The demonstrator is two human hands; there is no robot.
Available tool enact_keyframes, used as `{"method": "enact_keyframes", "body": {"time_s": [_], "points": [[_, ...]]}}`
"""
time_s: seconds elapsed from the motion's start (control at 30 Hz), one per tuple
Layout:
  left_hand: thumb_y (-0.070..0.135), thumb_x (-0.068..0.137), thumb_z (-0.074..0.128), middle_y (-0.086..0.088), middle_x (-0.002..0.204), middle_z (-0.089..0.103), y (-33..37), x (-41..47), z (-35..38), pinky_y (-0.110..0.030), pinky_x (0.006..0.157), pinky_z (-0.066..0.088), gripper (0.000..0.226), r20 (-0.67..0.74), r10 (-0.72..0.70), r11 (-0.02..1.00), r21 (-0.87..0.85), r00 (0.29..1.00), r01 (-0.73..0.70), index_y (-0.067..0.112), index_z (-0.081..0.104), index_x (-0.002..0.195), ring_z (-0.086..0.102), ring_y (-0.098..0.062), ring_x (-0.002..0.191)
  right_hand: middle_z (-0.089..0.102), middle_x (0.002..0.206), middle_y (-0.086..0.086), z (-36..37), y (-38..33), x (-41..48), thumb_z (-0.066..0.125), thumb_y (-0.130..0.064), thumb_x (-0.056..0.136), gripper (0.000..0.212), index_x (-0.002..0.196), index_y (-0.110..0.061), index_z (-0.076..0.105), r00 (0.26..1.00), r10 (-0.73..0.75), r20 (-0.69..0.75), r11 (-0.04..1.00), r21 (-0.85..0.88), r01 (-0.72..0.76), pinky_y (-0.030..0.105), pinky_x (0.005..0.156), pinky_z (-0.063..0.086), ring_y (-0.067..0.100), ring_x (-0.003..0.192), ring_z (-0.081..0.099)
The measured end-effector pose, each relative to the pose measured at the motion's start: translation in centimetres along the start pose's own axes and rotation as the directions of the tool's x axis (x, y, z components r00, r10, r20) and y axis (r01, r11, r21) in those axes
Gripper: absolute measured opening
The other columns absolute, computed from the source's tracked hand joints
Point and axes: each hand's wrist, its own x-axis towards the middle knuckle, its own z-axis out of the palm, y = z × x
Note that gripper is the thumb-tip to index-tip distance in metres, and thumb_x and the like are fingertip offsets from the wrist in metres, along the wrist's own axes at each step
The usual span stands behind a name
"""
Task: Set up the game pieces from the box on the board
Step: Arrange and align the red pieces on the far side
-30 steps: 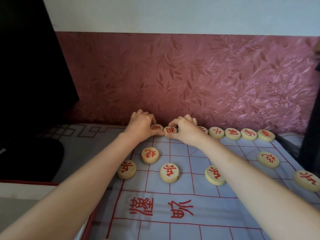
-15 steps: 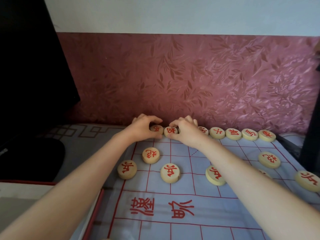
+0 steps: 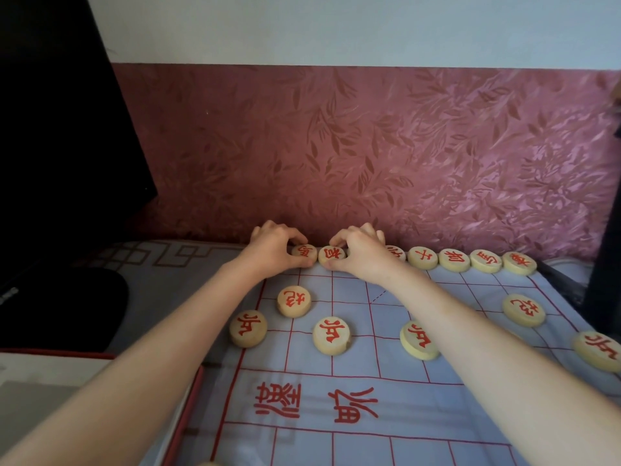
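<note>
A pale blue cloth board (image 3: pixel 353 371) with red grid lines lies before me. Round wooden pieces with red characters stand on it. My left hand (image 3: pixel 274 248) pinches a piece (image 3: pixel 304 253) at the far row's left end. My right hand (image 3: pixel 361 253) pinches the piece next to it (image 3: pixel 331 255). The two pieces touch side by side. More pieces (image 3: pixel 455 260) continue the far row to the right. A cannon piece (image 3: pixel 294 301) and soldier pieces (image 3: pixel 332 335) sit in nearer rows.
A pink leaf-patterned wall (image 3: pixel 369 146) rises right behind the far row. A red-edged box (image 3: pixel 181 408) lies at the board's left edge. A dark object (image 3: pixel 60 307) sits at the left. Another dark shape stands at the far right (image 3: pixel 601 280).
Both hands stay on the far row. The left hand's fingers have shifted around its piece, which now shows more fully next to the right hand's piece.
</note>
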Motion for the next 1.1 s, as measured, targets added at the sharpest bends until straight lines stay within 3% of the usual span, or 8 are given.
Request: {"method": "enact_keyframes", "body": {"time_s": [0.77,0.97,1.1], "points": [[0.047,0.077,0.067,0.001,0.120,0.058,0.1,-0.3,0.0,-0.033,0.095,0.026,0.048,0.001,-0.007,1.000,0.013,1.000,0.007,0.029,0.058,0.120,0.038,-0.021,0.120,0.056,0.122,0.001,0.0,0.0,0.0,0.068,-0.046,0.078,0.050,0.118,-0.019,0.058,1.000,0.016,-0.008,1.000,0.016,-0.016,0.034,0.093,0.024,0.023,0.119,0.035],[0.050,0.075,0.067,0.001,0.125,0.055,0.3,-0.6,-0.2,-0.032,0.097,0.025,0.058,0.006,-0.017,1.000,0.002,1.000,0.017,0.027,0.053,0.127,0.036,-0.021,0.122,0.046,0.131,0.002,-0.7,0.3,-0.7,0.068,-0.048,0.078,0.057,0.126,-0.021,0.053,0.999,0.025,-0.023,0.999,0.043,-0.024,0.032,0.096,0.023,0.023,0.123,0.031],[0.043,0.078,0.067,-0.001,0.129,0.053,1.5,-0.6,-0.7,-0.033,0.101,0.021,0.050,-0.005,0.039,0.998,-0.042,0.999,-0.039,0.027,0.055,0.124,0.032,-0.021,0.128,0.046,0.133,0.001,-2.9,2.3,-1.1,0.065,-0.040,0.083,0.047,0.126,-0.023,0.055,0.994,0.095,-0.059,0.993,0.075,-0.091,0.033,0.101,0.022,0.024,0.127,0.031]]}}
